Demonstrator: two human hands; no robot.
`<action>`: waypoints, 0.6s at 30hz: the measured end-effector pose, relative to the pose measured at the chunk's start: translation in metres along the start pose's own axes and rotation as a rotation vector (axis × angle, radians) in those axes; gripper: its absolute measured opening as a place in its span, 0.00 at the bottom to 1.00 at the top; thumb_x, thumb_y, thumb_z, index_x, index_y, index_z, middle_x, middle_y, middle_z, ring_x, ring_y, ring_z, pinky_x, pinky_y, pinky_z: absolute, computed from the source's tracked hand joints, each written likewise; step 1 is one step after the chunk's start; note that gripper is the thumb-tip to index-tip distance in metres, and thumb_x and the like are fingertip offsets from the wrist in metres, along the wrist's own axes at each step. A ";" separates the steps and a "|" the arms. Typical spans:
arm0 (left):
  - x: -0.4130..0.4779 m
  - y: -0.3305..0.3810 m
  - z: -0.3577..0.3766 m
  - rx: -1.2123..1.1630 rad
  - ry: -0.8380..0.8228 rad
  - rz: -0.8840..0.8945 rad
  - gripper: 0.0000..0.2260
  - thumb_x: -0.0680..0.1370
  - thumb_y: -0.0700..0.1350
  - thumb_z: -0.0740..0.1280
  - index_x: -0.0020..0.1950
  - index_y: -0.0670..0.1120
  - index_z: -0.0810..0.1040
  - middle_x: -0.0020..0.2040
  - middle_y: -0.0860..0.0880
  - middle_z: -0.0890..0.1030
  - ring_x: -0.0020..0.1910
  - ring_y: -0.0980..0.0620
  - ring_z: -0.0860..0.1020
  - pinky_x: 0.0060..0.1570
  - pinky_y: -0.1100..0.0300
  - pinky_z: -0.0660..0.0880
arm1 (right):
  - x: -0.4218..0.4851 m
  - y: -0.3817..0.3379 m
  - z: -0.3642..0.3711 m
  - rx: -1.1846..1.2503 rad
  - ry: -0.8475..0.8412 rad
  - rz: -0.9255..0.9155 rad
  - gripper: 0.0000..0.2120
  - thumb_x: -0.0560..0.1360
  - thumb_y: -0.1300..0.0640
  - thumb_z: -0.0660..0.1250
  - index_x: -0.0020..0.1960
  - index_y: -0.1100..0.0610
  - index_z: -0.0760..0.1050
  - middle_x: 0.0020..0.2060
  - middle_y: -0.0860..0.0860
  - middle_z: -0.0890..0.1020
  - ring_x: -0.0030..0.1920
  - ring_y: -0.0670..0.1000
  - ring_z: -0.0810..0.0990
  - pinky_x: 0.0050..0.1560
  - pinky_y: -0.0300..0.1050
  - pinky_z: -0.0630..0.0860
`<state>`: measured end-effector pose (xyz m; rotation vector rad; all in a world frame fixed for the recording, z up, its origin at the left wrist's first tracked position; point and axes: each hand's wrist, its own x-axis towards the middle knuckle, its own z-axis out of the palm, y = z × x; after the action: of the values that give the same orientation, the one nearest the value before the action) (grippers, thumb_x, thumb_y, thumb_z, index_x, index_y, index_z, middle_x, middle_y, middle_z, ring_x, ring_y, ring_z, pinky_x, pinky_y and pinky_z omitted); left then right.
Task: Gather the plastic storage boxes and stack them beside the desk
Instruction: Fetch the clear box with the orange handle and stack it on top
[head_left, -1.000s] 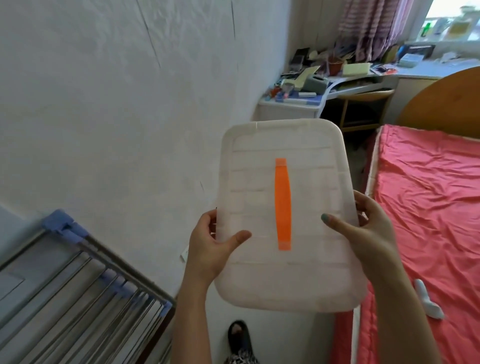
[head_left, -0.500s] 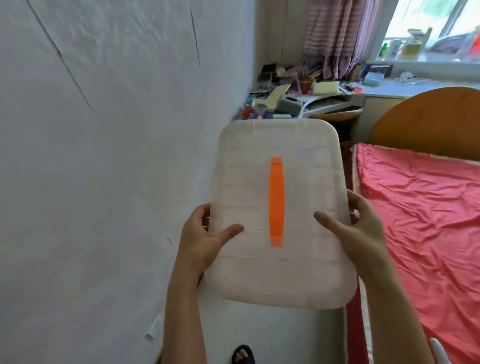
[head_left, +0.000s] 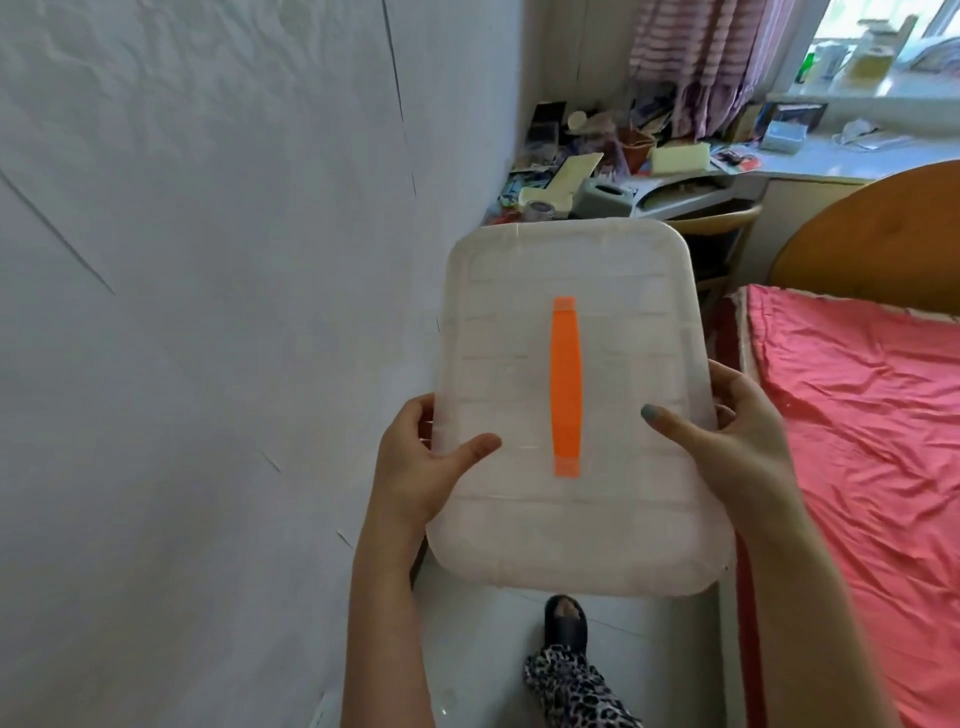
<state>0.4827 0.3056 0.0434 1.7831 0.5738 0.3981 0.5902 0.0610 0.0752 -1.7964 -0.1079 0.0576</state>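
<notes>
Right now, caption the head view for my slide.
Left hand and right hand grip a translucent storage box with an orange handle, between white wall and pink bed, cluttered desk ahead.

Cluttered desk, grey tissue box on it; pink sheet covers bed

Single view, head-worn, wide-angle. It faces forward and tilts down, along a narrow strip of floor with the wall filling frame left and the bed at frame right. Nearest the lens: both forearms enter from the bottom edge, with the left hand and right hand on the storage box mid-frame. Person's foot lies almost straight below. The table and window sill are far off, top right.
</notes>
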 end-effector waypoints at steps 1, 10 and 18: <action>0.012 -0.002 -0.001 -0.004 0.009 -0.004 0.27 0.62 0.54 0.80 0.57 0.55 0.74 0.51 0.59 0.80 0.45 0.64 0.79 0.36 0.74 0.75 | 0.012 0.001 0.007 -0.008 -0.007 0.001 0.34 0.65 0.57 0.80 0.68 0.55 0.71 0.58 0.51 0.80 0.56 0.54 0.81 0.54 0.53 0.80; 0.142 -0.011 0.022 0.034 0.061 -0.031 0.29 0.60 0.60 0.79 0.57 0.55 0.74 0.52 0.59 0.80 0.49 0.61 0.79 0.39 0.75 0.75 | 0.163 0.020 0.067 -0.020 -0.086 0.011 0.34 0.64 0.54 0.81 0.66 0.50 0.70 0.53 0.44 0.78 0.51 0.45 0.79 0.41 0.38 0.75; 0.267 0.002 0.062 0.069 0.105 -0.092 0.34 0.55 0.66 0.77 0.57 0.56 0.74 0.52 0.59 0.81 0.46 0.68 0.79 0.39 0.74 0.75 | 0.311 0.027 0.099 -0.020 -0.142 0.089 0.33 0.62 0.54 0.82 0.60 0.44 0.67 0.50 0.41 0.77 0.50 0.43 0.78 0.39 0.39 0.75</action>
<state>0.7357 0.4080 0.0219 1.8017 0.7484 0.4145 0.8908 0.1834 0.0321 -1.8155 -0.1301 0.2481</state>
